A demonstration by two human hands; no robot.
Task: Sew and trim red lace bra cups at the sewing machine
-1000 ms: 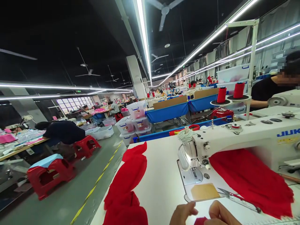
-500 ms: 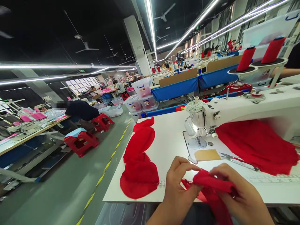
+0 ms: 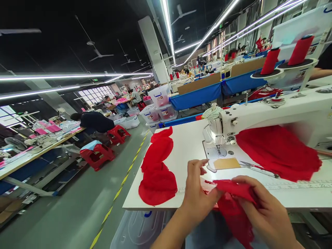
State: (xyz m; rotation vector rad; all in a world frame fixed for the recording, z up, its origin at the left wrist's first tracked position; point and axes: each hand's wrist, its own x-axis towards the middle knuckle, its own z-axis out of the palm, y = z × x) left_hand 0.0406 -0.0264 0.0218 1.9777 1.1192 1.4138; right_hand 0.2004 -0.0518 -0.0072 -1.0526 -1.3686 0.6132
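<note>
Just over the table's front edge, a piece of red fabric [image 3: 234, 207] is stretched between my hands, its lower part hanging down. My left hand [image 3: 197, 195] pinches one edge of it with the thumb; the upper fingers are raised. A small white-and-red patch [image 3: 208, 186] shows beside that thumb; I cannot tell whether it is a label or part of the cloth. My right hand [image 3: 264, 207] grips the folded right end between thumb and fingers. Behind them stands a white sewing machine [image 3: 259, 117], with a larger red cloth [image 3: 278, 154] lying under its arm.
Overlapping red fabric pieces [image 3: 158, 186] lie along the left of the white table [image 3: 185, 148]. Metal scissors [image 3: 259, 168] rest beside a tan pad [image 3: 227, 163]. Red thread cones [image 3: 301, 50] stand at the back right. Red stools [image 3: 98, 156] and a person [image 3: 95, 121] are to the left.
The view has shifted, so the table sits slightly higher in the picture. My left fingers have lifted and spread a little, and the white-and-red patch now shows by the thumb.
</note>
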